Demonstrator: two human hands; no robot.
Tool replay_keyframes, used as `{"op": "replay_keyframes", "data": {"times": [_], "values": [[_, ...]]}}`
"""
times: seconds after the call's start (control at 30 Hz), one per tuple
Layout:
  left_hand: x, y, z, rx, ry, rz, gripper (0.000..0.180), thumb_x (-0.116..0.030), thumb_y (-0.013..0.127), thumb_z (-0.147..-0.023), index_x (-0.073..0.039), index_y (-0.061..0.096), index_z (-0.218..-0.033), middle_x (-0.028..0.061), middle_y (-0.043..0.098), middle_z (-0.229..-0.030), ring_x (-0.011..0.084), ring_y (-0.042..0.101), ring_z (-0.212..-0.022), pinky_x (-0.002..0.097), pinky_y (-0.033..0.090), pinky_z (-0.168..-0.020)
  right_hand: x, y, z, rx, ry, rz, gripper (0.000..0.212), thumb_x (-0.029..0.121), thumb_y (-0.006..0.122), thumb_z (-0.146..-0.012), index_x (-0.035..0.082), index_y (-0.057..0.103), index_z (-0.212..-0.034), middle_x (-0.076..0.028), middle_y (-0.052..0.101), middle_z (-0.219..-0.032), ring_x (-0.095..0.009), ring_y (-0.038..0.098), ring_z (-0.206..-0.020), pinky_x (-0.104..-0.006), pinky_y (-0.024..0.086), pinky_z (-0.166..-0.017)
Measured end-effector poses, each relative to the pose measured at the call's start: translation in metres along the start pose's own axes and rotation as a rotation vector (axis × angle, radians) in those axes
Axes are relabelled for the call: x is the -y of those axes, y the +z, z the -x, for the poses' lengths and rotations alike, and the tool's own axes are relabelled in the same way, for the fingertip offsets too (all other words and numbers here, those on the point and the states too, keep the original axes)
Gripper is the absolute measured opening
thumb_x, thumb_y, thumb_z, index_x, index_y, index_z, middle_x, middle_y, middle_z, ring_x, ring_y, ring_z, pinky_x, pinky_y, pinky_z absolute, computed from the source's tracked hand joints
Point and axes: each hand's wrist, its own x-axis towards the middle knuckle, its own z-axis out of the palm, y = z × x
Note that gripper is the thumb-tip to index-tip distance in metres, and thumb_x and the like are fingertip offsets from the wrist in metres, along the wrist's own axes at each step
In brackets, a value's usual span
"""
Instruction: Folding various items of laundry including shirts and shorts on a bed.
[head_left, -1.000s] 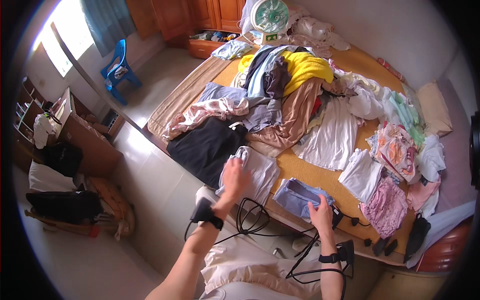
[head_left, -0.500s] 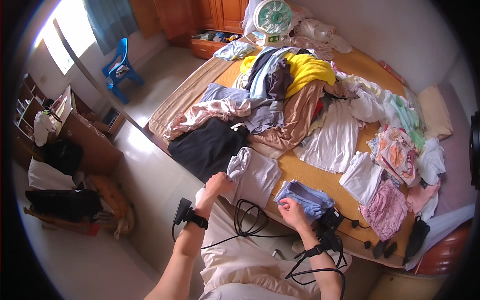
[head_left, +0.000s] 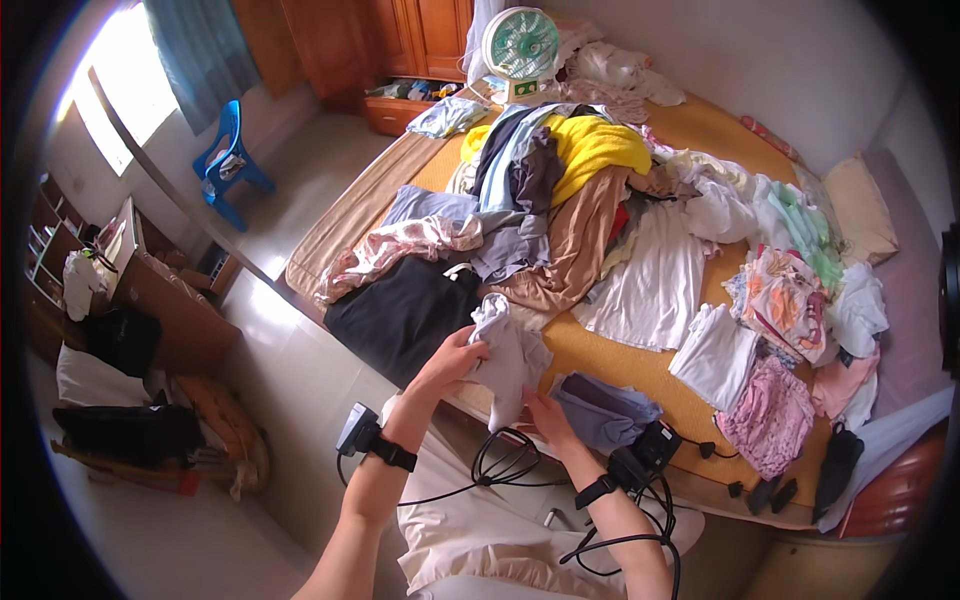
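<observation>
My left hand (head_left: 456, 362) grips a pale grey-lilac garment (head_left: 507, 362), bunched and lifted at the near edge of the bed, its kind unclear. My right hand (head_left: 546, 416) is at the lower right edge of that garment, its fingers closed on the cloth and partly hidden. Just right of this hand lies a folded blue-grey garment (head_left: 607, 408). Beyond my left hand, a black garment (head_left: 405, 315) is spread out on the bed.
A bed (head_left: 575, 350) carries a heap with a yellow cloth (head_left: 600, 150), folded white clothes (head_left: 712, 355) and a pink garment (head_left: 770, 425). Wrist-strapped devices trail a black cable (head_left: 505, 465) across my lap. A fan (head_left: 520, 50) stands at the far end; a blue chair (head_left: 230, 165) stands left.
The pale garment, flat and folded earlier, is now raised and crumpled. My right hand has moved left from the blue-grey garment to the pale one. The view has shifted slightly.
</observation>
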Motion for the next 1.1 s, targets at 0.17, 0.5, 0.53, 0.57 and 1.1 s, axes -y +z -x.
{"op": "replay_keyframes", "data": {"times": [0.17, 0.5, 0.53, 0.57, 1.1], "values": [[-0.048, 0.039, -0.007, 0.081, -0.061, 0.253, 0.037, 0.0, 0.047, -0.075, -0.002, 0.049, -0.112, 0.0085, 0.058, -0.092, 0.0179, 0.061, -0.077, 0.0306, 0.053, -0.069, 0.041, -0.004, 0.021, 0.169, 0.03, -0.617, 0.049, 0.045, 0.044, -0.089, 0.004, 0.05, -0.115, -0.013, 0.059, -0.1, -0.024, 0.061, -0.085, -0.0355, 0.051, -0.069], [-0.02, -0.042, -0.007, -0.119, -0.011, -0.076, 0.046, -0.005, 0.046, -0.071, -0.001, 0.05, -0.116, 0.0091, 0.059, -0.094, 0.0192, 0.058, -0.081, 0.0296, 0.047, -0.076, 0.043, -0.002, -0.006, -0.326, -0.548, 0.081, 0.047, 0.02, 0.067, -0.076, 0.001, 0.047, -0.113, -0.009, 0.058, -0.102, -0.018, 0.054, -0.095, -0.0311, 0.042, -0.082], [0.005, -0.064, -0.014, -0.217, -0.085, -0.259, 0.047, -0.009, 0.048, -0.072, 0.0, 0.049, -0.117, 0.0111, 0.06, -0.095, 0.0214, 0.059, -0.085, 0.0303, 0.047, -0.078, 0.02, -0.005, -0.019, -0.379, -0.405, 0.269, 0.048, 0.02, 0.069, -0.073, 0.0, 0.048, -0.112, -0.012, 0.058, -0.104, -0.019, 0.053, -0.095, -0.0309, 0.041, -0.084], [0.051, -0.104, -0.022, -0.375, -0.065, -0.508, 0.05, -0.014, 0.052, -0.071, -0.001, 0.048, -0.119, 0.0147, 0.06, -0.098, 0.0249, 0.059, -0.091, 0.0321, 0.046, -0.081, -0.002, 0.004, -0.027, -0.396, -0.448, 0.438, 0.053, 0.019, 0.069, -0.072, -0.001, 0.046, -0.115, -0.013, 0.059, -0.099, -0.018, 0.055, -0.089, -0.0307, 0.043, -0.081], [-0.045, 0.002, -0.225, -0.408, 0.716, -0.976, 0.035, -0.023, 0.06, -0.076, -0.007, 0.057, -0.107, 0.02, 0.053, -0.112, 0.0361, 0.05, -0.104, 0.0395, 0.04, -0.089, 0.034, -0.071, 0.012, -0.272, -0.596, 0.558, 0.044, 0.01, 0.06, -0.081, -0.002, 0.043, -0.12, -0.01, 0.058, -0.081, -0.014, 0.06, -0.065, -0.0262, 0.052, -0.049]]}}
